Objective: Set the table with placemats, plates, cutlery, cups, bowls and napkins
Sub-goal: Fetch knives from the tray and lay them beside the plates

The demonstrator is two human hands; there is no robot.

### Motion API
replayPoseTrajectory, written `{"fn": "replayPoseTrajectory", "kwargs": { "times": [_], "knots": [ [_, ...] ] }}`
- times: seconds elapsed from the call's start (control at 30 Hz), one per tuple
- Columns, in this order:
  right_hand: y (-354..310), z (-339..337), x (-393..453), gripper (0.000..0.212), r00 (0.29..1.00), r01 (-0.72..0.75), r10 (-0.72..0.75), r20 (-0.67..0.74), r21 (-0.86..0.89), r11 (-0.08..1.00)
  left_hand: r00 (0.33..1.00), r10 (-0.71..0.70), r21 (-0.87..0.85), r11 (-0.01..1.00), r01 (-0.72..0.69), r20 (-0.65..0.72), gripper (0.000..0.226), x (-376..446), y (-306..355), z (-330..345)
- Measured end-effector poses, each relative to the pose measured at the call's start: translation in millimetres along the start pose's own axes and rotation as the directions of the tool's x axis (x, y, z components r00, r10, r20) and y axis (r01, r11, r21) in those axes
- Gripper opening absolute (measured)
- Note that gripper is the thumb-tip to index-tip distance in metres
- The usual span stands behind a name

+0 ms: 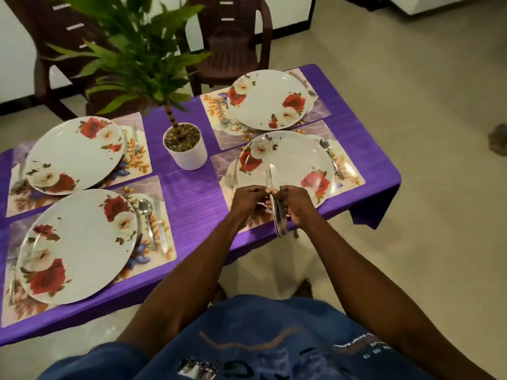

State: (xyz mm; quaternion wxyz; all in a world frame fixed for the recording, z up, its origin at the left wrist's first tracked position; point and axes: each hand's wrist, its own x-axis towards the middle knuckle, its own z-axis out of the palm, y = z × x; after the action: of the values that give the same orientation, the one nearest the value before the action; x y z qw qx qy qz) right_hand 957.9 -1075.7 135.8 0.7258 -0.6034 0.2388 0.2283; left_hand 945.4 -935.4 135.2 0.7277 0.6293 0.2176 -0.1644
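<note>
Nearest, the right hand (295,207) curls round a bundle of knives (275,204), blades up, while the left hand (248,205) pinches one of them. They hover over the near edge of a floral plate (290,157) on its placemat (351,174), a spoon (330,156) lying beyond.

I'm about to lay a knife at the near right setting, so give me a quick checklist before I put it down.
1. Knives held by both the left hand and the right hand: ok.
2. One knife separated from the bundle: cannot tell.
3. Near right plate on its placemat: ok.
4. Spoon already right of that plate: ok.
5. Bare placemat beside the spoon for a knife: ok.
</note>
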Motion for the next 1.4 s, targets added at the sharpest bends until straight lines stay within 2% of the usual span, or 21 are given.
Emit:
{"fn": "replayPoseTrajectory", "kwargs": {
  "times": [0.07,0.17,0.3,0.47,0.63,0.83,0.97,1.13,1.4],
  "knots": [
    [-12,-31,7,0.01,1.0,0.019,-0.02,-0.004,-0.085,0.996,0.999,-0.012,-0.022,1.0,0.011,-0.03,0.005,6,0,32],
    [-29,-73,10,0.006,0.999,0.042,-0.045,-0.023,-0.126,0.991,0.993,-0.036,-0.01,0.999,0.035,-0.108,0.006,16,1,77],
    [-47,-131,17,0.018,0.997,0.015,-0.016,-0.072,-0.019,1.0,0.985,-0.017,0.013,1.0,0.02,-0.173,0.01,31,3,128],
    [-70,-182,34,0.011,0.99,0.036,-0.034,-0.139,0.008,0.999,0.987,0.017,0.084,0.996,-0.004,-0.158,0.009,45,8,172],
    [-96,-201,60,0.016,0.981,0.039,-0.044,-0.186,-0.031,0.999,0.974,0.028,0.133,0.991,0.003,-0.227,0.01,79,20,208],
    [-131,-228,113,0.018,0.977,0.018,-0.036,-0.21,-0.088,0.996,0.971,0.074,0.179,0.983,-0.033,-0.226,0.007,135,39,251],
    [-157,-243,145,0.017,0.981,0.029,-0.058,-0.185,-0.158,0.987,0.951,0.104,0.32,0.948,-0.006,-0.291,0.009,165,45,271],
    [-177,-248,172,0.02,0.989,-0.003,-0.025,-0.143,-0.194,0.981,0.93,0.055,0.359,0.93,0.085,-0.363,0.007,183,41,281],
    [-180,-255,188,0.015,0.999,-0.028,0.022,-0.026,-0.274,0.961,0.903,0.11,0.57,0.805,0.165,-0.416,0.012,188,30,284]
  ]
}}
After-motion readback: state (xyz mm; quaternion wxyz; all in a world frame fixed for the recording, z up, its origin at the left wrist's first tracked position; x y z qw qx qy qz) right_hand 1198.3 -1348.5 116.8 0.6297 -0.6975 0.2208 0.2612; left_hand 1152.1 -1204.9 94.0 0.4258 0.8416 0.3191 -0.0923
